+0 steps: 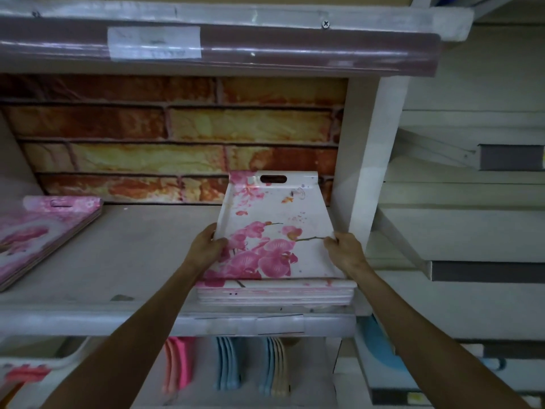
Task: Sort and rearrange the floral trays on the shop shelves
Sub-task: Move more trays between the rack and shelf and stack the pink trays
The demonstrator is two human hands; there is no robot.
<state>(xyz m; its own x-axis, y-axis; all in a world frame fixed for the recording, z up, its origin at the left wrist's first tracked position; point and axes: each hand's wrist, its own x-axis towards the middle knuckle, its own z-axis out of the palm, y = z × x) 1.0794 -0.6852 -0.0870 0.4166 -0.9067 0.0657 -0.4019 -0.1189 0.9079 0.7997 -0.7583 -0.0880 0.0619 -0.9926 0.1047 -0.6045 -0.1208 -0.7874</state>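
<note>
A white tray with pink orchid print (pixel 274 219) lies on top of a stack of like trays (pixel 275 295) at the right end of the middle shelf (pixel 132 252). My left hand (pixel 205 246) grips the top tray's left rim and my right hand (pixel 343 250) grips its right rim, thumbs on the printed face. The tray's far end, with its handle slot, points at the brick-pattern back wall. A second stack of pinker floral trays (pixel 41 234) lies at the shelf's left end.
The shelf above (pixel 218 42) overhangs with a paper label. A white upright (pixel 362 172) stands just right of the tray stack. Below hang pink, blue and cream plastic items (pixel 227 364). More shelving stands to the right.
</note>
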